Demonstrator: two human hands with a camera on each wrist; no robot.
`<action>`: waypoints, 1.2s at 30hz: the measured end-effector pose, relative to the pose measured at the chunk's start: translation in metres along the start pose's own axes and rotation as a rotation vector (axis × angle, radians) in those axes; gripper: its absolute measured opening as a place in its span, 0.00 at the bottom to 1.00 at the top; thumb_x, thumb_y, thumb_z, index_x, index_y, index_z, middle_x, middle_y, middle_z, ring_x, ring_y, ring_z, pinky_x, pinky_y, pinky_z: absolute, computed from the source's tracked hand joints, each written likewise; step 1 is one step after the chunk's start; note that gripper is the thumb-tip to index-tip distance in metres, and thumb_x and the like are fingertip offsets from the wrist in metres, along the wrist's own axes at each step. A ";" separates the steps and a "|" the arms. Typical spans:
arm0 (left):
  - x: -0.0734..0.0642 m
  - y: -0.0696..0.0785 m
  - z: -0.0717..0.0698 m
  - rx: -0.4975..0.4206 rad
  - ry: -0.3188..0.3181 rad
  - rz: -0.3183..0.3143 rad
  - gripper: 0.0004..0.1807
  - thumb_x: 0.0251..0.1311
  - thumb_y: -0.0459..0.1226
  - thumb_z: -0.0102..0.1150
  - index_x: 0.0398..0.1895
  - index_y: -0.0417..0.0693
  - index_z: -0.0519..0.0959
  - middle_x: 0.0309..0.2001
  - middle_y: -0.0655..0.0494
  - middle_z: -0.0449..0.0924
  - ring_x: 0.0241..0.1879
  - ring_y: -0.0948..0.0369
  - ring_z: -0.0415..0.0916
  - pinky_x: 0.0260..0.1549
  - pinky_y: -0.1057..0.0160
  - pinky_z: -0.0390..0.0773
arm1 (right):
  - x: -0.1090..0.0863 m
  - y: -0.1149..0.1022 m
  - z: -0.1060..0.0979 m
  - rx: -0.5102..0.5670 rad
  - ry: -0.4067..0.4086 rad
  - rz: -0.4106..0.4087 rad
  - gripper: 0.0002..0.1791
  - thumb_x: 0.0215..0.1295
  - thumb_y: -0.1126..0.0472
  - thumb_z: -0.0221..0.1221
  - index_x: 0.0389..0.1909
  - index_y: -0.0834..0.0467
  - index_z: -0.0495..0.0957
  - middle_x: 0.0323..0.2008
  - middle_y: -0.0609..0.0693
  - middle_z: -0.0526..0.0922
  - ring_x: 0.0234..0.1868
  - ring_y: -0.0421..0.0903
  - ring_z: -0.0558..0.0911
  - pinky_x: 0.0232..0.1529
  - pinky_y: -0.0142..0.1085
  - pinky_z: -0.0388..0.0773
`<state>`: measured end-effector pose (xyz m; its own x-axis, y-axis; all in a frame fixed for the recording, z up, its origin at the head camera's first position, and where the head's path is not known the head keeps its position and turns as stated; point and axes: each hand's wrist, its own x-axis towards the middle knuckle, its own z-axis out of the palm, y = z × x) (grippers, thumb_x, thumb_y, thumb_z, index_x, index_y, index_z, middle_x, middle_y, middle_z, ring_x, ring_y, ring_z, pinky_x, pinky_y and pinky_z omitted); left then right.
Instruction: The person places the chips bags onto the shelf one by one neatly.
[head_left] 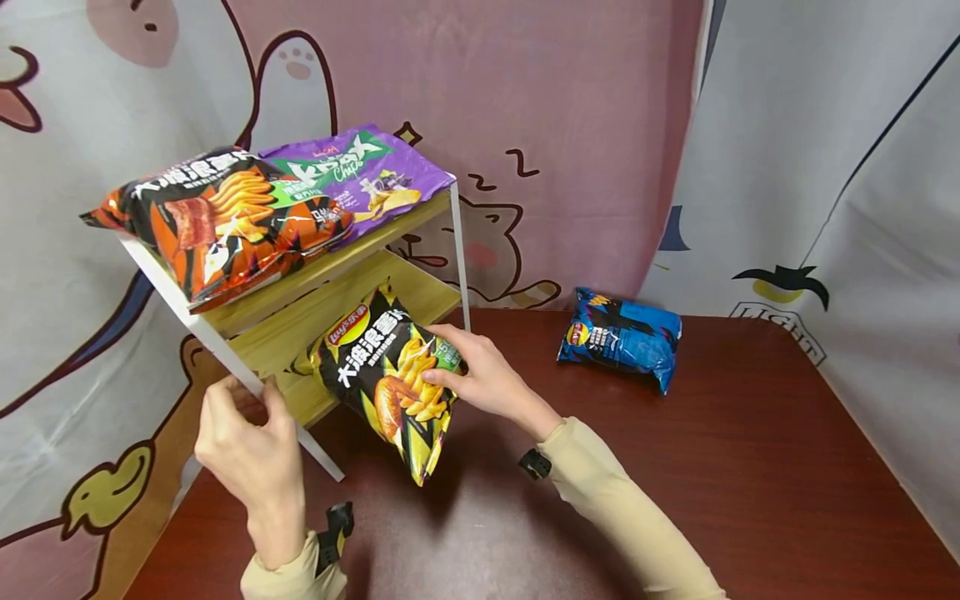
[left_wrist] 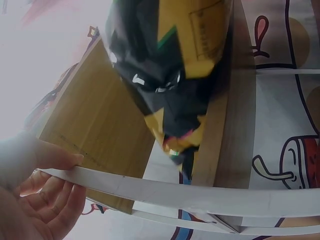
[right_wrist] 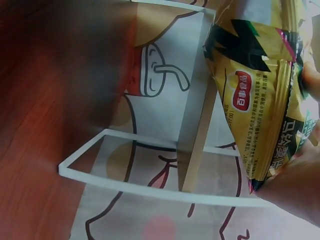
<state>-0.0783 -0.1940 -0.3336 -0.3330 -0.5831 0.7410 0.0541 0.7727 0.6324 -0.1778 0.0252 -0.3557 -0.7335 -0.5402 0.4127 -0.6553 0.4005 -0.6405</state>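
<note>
My right hand (head_left: pixel 491 375) grips a black and yellow bag of potato chips (head_left: pixel 367 358) by its right side, thumb across the front. The bag hangs tilted at the front of the lower board (head_left: pixel 270 337) of a small two-tier shelf, its far end over that board. Seen from the right wrist, the yellow back (right_wrist: pixel 255 100) of the bag faces the camera. My left hand (head_left: pixel 251 454) pinches the shelf's white front post (head_left: pixel 217 346); in the left wrist view, thumb and fingers close around this post (left_wrist: pixel 150 190).
On the top board lie an orange and black chip bag (head_left: pixel 240 221) and a purple one (head_left: pixel 390 171), side by side. A blue chip bag (head_left: pixel 622 337) lies at the back of the brown table (head_left: pixel 750 467). A printed curtain (head_left: pixel 570 125) hangs behind.
</note>
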 end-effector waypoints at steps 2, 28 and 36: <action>0.000 0.000 0.000 0.001 0.000 0.000 0.10 0.54 0.30 0.60 0.32 0.27 0.76 0.27 0.36 0.77 0.25 0.47 0.74 0.29 0.65 0.65 | 0.005 -0.003 0.001 -0.015 -0.018 0.009 0.29 0.58 0.52 0.64 0.61 0.56 0.70 0.54 0.50 0.80 0.51 0.45 0.79 0.54 0.41 0.73; -0.001 -0.001 0.001 -0.005 -0.003 -0.005 0.10 0.54 0.31 0.59 0.32 0.28 0.76 0.27 0.36 0.77 0.26 0.47 0.74 0.29 0.63 0.64 | 0.039 -0.028 0.048 -0.500 0.268 -0.204 0.28 0.58 0.41 0.60 0.56 0.52 0.75 0.55 0.52 0.74 0.54 0.50 0.72 0.53 0.43 0.69; 0.000 -0.002 0.001 -0.003 -0.003 -0.010 0.10 0.54 0.31 0.59 0.33 0.28 0.76 0.27 0.36 0.76 0.26 0.47 0.74 0.29 0.63 0.64 | 0.023 -0.023 0.044 -0.597 0.307 -0.507 0.18 0.62 0.47 0.59 0.49 0.51 0.80 0.53 0.53 0.78 0.55 0.48 0.76 0.55 0.40 0.71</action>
<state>-0.0790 -0.1950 -0.3352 -0.3363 -0.5901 0.7339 0.0537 0.7660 0.6406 -0.1720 -0.0289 -0.3596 -0.2846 -0.5694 0.7712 -0.8408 0.5347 0.0846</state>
